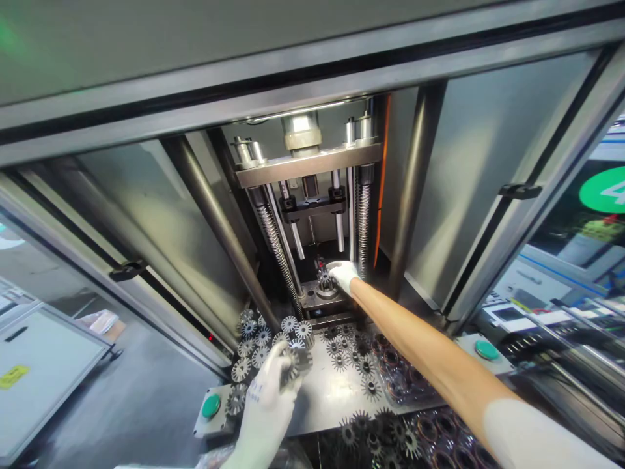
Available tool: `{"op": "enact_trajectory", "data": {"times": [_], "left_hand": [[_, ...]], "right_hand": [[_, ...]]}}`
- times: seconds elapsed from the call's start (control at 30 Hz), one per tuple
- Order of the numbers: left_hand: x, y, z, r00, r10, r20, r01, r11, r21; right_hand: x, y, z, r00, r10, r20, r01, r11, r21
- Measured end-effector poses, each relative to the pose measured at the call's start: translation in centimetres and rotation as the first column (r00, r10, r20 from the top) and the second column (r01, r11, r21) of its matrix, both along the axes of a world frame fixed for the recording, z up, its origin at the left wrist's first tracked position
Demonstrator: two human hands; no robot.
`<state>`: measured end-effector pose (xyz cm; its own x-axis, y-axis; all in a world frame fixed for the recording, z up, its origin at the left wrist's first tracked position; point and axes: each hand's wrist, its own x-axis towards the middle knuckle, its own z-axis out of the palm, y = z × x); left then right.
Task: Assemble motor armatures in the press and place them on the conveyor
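Observation:
My left hand (pixel 273 384), in a white glove, is closed around a slotted metal rotor core (pixel 299 362) above the front plate. Inside the press, my right hand (pixel 344 276), also gloved, has its fingers curled at a toothed rotor core (pixel 326 281) on the round seat of the fixture (pixel 319 299). Its fingertips are partly hidden by distance and the part. Over that fixture hangs the press's crosshead (pixel 313 208) with two bright rods. Stacked slotted cores (pixel 262 335) stand left of the plate, near my left hand.
Toothed pieces with shafts (pixel 339 360) lie on the metal plate (pixel 329 397). Clear trays of copper-coloured rings (pixel 403 381) sit to the right. Green buttons (pixel 211 406) flank the plate. Steel columns (pixel 215 228) and a frame bar (pixel 312 98) bound the opening.

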<state>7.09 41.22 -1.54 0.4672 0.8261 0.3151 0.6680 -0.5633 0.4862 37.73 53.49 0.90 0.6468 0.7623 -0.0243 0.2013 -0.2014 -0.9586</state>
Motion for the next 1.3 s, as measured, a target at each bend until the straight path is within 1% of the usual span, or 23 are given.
{"op": "enact_trajectory", "data": {"times": [0.1,0.17,0.23,0.27,0.3,0.37,0.4,0.43,0.47,0.5,0.57,0.63,0.7,0.83,0.9,0.97,1.03,1.1,1.13,1.17,1.23,1.27,1.3], "left_hand": [[5.0,3.3,3.9,0.984,-0.053,0.168,0.054,0.999,0.0],[8.4,5.9,5.5,0.963,-0.117,0.243,0.114,0.993,0.025],[11.4,8.4,6.5,0.95,-0.176,0.258,0.165,0.984,0.062],[12.6,9.6,6.8,0.952,-0.197,0.233,0.184,0.98,0.078],[13.7,10.7,7.1,0.958,-0.213,0.192,0.199,0.976,0.093],[15.2,12.5,7.8,0.965,-0.254,0.072,0.244,0.962,0.119],[15.7,13.2,8.2,0.956,-0.293,-0.011,0.292,0.947,0.133],[16.2,13.9,8.7,0.936,-0.337,-0.098,0.349,0.926,0.144],[16.5,14.5,9.2,0.909,-0.376,-0.179,0.403,0.903,0.148],[16.8,15.0,9.7,0.882,-0.401,-0.246,0.443,0.885,0.146],[17.5,15.8,10.4,0.85,-0.411,-0.328,0.474,0.87,0.136],[18.2,16.3,10.2,0.848,-0.392,-0.356,0.458,0.88,0.123],[18.8,16.3,9.1,0.84,-0.381,-0.387,0.447,0.89,0.094],[19.9,15.4,6.0,0.832,-0.356,-0.425,0.403,0.915,0.024],[20.0,14.6,5.2,0.847,-0.32,-0.424,0.355,0.935,0.004],[19.2,13.5,5.2,0.863,-0.278,-0.422,0.298,0.954,-0.018],[16.8,11.5,5.6,0.886,-0.212,-0.412,0.234,0.972,0.002],[12.4,8.3,5.9,0.878,-0.156,-0.454,0.186,0.982,0.022],[9.6,6.1,5.7,0.849,-0.15,-0.507,0.179,0.984,0.008],[6.5,3.7,5.3,0.784,-0.154,-0.602,0.149,0.987,-0.058],[0.4,-1.0,3.3,0.618,-0.219,-0.755,0.051,0.97,-0.24],[-2.4,-3.0,1.9,0.589,-0.202,-0.783,-0.011,0.966,-0.258],[-4.7,-4.6,0.3,0.585,-0.191,-0.788,-0.035,0.965,-0.259]], "right_hand": [[0.3,-1.4,-0.2,0.993,0.054,0.103,-0.046,0.996,-0.076],[-0.3,-3.8,-1.2,0.981,0.077,0.18,-0.061,0.994,-0.093],[-1.4,-6.6,-3.0,0.913,0.193,0.361,-0.139,0.975,-0.171],[-2.0,-7.9,-4.1,0.827,0.302,0.474,-0.2,0.946,-0.254],[-2.6,-8.9,-5.1,0.699,0.43,0.572,-0.255,0.896,-0.363],[-3.6,-9.9,-6.9,0.375,0.664,0.647,-0.296,0.747,-0.595],[-3.9,-10.0,-7.5,0.255,0.734,0.629,-0.294,0.679,-0.673],[-4.1,-9.8,-7.9,0.171,0.779,0.603,-0.29,0.625,-0.725],[-4.2,-9.5,-8.1,0.121,0.805,0.581,-0.291,0.589,-0.754],[-4.2,-9.1,-8.2,0.099,0.818,0.567,-0.296,0.568,-0.768],[-4.0,-8.6,-8.2,0.105,0.816,0.569,-0.32,0.569,-0.757],[-3.6,-8.7,-8.1,0.124,0.8,0.587,-0.337,0.591,-0.733],[-2.9,-9.3,-8.0,0.156,0.776,0.611,-0.35,0.622,-0.7],[-1.0,-11.8,-7.7,0.229,0.734,0.639,-0.401,0.669,-0.625],[0.0,-13.3,-7.3,0.301,0.708,0.639,-0.466,0.694,-0.549],[1.0,-14.7,-6.7,0.428,0.66,0.618,-0.524,0.738,-0.425],[1.7,-15.6,-6.1,0.563,0.609,0.558,-0.544,0.782,-0.304],[2.2,-16.2,-5.5,0.661,0.592,0.46,-0.555,0.799,-0.231],[2.3,-16.4,-5.2,0.698,0.596,0.397,-0.566,0.799,-0.203],[2.3,-16.5,-4.8,0.726,0.602,0.332,-0.58,0.796,-0.174],[2.1,-16.2,-4.2,0.76,0.605,0.238,-0.598,0.794,-0.11],[1.9,-15.9,-3.8,0.769,0.598,0.224,-0.599,0.798,-0.074],[1.7,-15.3,-3.5,0.781,0.583,0.224,-0.591,0.806,-0.034]]}}
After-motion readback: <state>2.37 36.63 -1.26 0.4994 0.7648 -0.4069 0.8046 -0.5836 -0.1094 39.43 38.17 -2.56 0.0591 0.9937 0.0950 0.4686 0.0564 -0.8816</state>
